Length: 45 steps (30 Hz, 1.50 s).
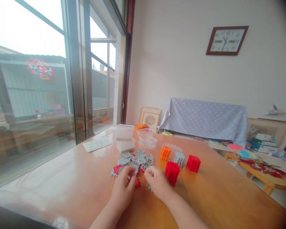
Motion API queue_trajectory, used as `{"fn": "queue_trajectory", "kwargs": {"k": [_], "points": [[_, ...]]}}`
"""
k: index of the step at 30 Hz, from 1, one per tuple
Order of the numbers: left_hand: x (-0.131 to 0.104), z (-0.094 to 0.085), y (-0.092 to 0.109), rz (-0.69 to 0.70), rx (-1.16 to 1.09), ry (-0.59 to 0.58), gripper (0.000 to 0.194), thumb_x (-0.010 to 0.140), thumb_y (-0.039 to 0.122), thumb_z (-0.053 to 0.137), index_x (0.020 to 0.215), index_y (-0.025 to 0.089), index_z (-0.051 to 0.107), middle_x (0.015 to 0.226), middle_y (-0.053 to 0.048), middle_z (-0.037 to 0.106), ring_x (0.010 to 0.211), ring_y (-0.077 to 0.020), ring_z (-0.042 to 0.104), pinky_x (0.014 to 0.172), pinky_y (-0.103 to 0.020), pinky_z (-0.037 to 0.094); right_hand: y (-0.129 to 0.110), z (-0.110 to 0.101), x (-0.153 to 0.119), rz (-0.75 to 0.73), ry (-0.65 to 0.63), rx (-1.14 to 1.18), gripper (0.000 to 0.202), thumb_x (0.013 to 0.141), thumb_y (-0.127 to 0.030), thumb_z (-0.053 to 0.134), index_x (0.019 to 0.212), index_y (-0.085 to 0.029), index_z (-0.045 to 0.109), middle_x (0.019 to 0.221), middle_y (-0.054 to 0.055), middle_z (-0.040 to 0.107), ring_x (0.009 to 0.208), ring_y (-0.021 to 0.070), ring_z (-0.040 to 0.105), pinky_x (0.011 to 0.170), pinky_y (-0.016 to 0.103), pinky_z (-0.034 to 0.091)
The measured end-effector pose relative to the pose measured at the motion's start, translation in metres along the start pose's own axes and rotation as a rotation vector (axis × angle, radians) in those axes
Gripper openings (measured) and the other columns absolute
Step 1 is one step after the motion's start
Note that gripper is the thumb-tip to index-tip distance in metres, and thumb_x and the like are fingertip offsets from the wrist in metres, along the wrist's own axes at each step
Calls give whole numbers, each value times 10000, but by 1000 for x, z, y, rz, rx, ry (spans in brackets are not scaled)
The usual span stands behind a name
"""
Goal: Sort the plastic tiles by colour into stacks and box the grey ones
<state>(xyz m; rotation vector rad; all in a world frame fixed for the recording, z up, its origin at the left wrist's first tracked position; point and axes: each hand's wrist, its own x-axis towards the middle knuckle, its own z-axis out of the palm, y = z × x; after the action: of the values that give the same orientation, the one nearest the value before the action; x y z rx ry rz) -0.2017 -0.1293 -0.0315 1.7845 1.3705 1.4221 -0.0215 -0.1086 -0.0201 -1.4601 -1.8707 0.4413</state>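
Observation:
Over the near side of a loose pile of grey toothed plastic building pieces (140, 156), both hands work close together. My left hand (124, 186) is curled with thumb and fingers nearly meeting; whatever it grips is hidden. A small red building piece (142, 170) shows at the pinched fingertips of my right hand (157, 183). More red pieces (117, 169) lie at the pile's left edge and between the hands. To the right stand stacks of like pieces: a tall red stack (172, 173), an orange stack (165, 153), a grey stack (179, 159) and another red stack (194, 163).
Behind the pile are a whitish box (125, 144) and clear plastic containers (147, 140). Printed sheets (97, 144) lie at the left of the wooden table (219, 194). A window runs along the left. Low stools (264, 173) stand beyond the table's right edge.

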Motion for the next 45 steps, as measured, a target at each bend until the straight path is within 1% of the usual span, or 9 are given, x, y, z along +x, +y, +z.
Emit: {"fn": "queue_trajectory", "kwargs": {"k": [6,12,16,19,22,26,29,35,45], "points": [[0,3,-4,-17,-108,36,223,919,370,560,1044,208,649,1004,-63,713,888,-217,661,805,-331,503,0,-14,-2,285,-72,817,285,822,-463,674,810,-188,598,607,-70,502,481,72,323,475,206,200],[-3,7,0,-62,-308,-10,282,902,387,604,1107,196,633,1088,-94,709,977,-227,669,870,-354,522,-2,-16,-8,352,-139,1122,326,758,-436,794,841,-189,598,679,-57,524,494,47,319,466,186,140],[-5,9,6,-116,-500,-120,374,899,414,625,1190,190,551,867,-21,666,715,-148,612,683,-286,502,-3,-14,-10,371,-235,1250,314,769,-408,801,836,-191,584,721,-44,545,501,47,341,453,185,154],[-4,7,9,-164,-610,-111,387,857,427,678,1124,185,536,745,37,582,617,-104,539,612,-246,454,-5,-14,-13,344,-278,1164,308,802,-438,767,841,-191,587,705,-40,551,496,50,343,453,183,169],[-3,4,10,-214,-672,-96,439,812,462,727,1096,191,532,720,53,555,586,-91,515,581,-230,424,-6,-15,-15,248,-159,934,294,831,-468,704,926,-201,627,731,-19,595,547,89,456,499,197,337],[-2,2,9,-240,-694,-92,488,778,483,767,1101,189,551,719,52,553,592,-87,515,571,-213,395,-2,-13,-17,-9,23,565,471,832,-379,652,1273,-222,595,1126,86,666,876,197,641,791,341,548],[-2,1,8,-240,-728,-97,493,784,476,772,1122,190,556,717,52,560,601,-89,535,577,-210,405,2,-12,-18,-150,53,331,609,815,-327,643,1407,-268,512,1324,101,593,1016,228,638,881,386,560],[-2,1,7,-249,-839,-153,479,813,430,774,1161,180,562,784,7,638,639,-99,588,622,-229,462,4,-15,-18,-271,32,172,607,820,-246,630,1413,-292,511,1310,77,580,1011,219,639,957,404,544],[-5,-4,16,-248,-778,-190,492,835,461,755,1202,172,602,808,-11,668,683,-117,625,657,-245,491,-11,-32,-21,-250,52,106,527,818,-261,670,1335,-284,571,1264,63,614,1028,225,642,952,378,540]]}}
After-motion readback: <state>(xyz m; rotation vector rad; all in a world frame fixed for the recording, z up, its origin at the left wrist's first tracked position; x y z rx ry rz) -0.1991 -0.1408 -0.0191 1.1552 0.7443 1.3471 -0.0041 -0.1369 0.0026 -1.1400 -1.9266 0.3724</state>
